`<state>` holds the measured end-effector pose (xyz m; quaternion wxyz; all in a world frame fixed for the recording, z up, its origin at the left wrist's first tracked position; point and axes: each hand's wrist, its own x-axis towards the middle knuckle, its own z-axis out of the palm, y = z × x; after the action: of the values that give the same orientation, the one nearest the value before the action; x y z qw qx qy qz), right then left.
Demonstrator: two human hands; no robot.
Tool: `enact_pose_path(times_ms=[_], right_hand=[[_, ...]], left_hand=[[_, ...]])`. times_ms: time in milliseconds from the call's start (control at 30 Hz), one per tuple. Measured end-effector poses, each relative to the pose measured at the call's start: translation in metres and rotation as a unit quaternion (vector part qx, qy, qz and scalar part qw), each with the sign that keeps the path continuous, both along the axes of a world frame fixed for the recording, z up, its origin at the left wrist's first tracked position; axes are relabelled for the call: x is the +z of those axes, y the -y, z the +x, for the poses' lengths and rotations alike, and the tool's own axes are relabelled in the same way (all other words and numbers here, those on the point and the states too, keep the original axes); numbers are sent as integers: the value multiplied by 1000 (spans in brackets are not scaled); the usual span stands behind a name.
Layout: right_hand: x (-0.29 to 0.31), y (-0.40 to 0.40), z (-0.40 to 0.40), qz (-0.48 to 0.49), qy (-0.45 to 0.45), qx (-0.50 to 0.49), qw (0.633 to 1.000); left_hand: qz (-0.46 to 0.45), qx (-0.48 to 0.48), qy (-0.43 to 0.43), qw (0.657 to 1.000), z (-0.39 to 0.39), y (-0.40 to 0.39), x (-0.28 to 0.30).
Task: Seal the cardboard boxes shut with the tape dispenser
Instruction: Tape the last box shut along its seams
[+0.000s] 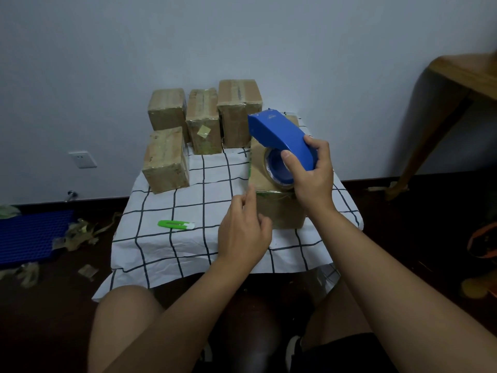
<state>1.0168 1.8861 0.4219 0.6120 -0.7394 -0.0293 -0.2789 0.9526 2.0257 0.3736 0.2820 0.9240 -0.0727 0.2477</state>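
Note:
My right hand (309,173) grips a blue tape dispenser (277,133) with a roll of clear tape, held over the top of a cardboard box (279,211) at the right of the small table. My left hand (242,232) hovers with loosely curled fingers at the box's near left corner, holding nothing; whether it touches the box is unclear. Several other taped cardboard boxes stand at the back left: one in front (165,160) and three behind it (168,109), (203,121), (239,111).
A green utility knife (176,225) lies on the white checked tablecloth (188,246). Tape scraps (78,232) and a blue crate (29,235) lie on the dark floor at left. A wooden table leg (430,135) stands at right. My knees are under the table's front edge.

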Motion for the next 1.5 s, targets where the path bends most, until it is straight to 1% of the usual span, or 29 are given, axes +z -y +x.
enact_pose_path(times_ms=[133,200,267,367,533,600,767,1000,1167,1333,1400,1500], right_hand=[[-1,0,0,-1,2,1,1000],[-1,0,0,0,6,3,1000],[-1,2,0,-1,10,4,1000],[-2,3,2,2,10,10,1000],[-4,2,2,-3,20,4,1000],[-4,2,3,-3,20,2,1000],[-4,4,1,-2,20,11,1000],[-5,5,2,10,16,22,1000],[2,11,6,88,4,12,996],[18,27,-1,123,23,-1,992],[23,36,-6,136,37,-16,990],[26,50,-14,147,38,-25,988]], left_hand=[[87,20,78,993,14,-7,8],[84,12,105,991,27,-9,12],[68,-26,124,990,40,-8,16],[92,-90,157,979,52,-12,15],[127,-136,182,966,64,-19,15],[137,-138,184,964,67,-17,15],[109,-157,167,967,65,-19,10],[106,-148,172,968,64,-16,9],[101,-139,168,971,64,-13,5],[147,-120,154,970,60,-10,5],[151,-113,146,971,57,-9,6],[160,-125,107,973,53,-12,11]])
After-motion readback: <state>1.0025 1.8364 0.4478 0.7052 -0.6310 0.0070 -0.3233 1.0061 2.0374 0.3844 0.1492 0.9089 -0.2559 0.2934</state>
